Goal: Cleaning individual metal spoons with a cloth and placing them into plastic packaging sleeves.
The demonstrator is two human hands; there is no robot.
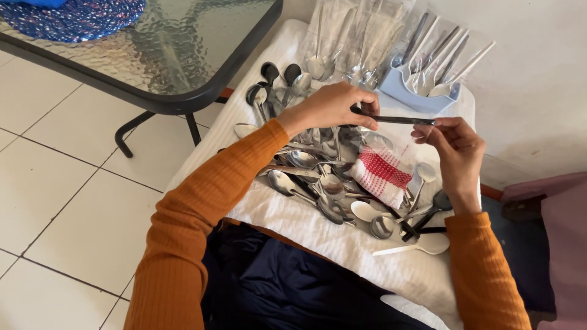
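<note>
Currently a dark-handled utensil (pixel 394 120) is held level between both hands above a pile of spoons (pixel 318 183) — the left hand (pixel 330 107) is closed around one end, the right hand (pixel 452 143) pinches the other tip with its fingers (pixel 428 129). A clear plastic sleeve seems to lie around or just under the utensil, though how far it is drawn over cannot be told. The step in hand is judged to be the sleeving or inspecting of a single piece lifted from the pile.

Beneath the hands a red-and-white cloth (pixel 382 174) lies among the spoons on a white towel (pixel 342 244) spread over the bench. Behind, a blue holder (pixel 413 95) is filled with already wrapped pieces — more wrapped ones (pixel 342 43) lean beside it.

A steady two-ended grip is called for next, with the piece kept straight so the thin plastic is not torn or bunched.
</note>
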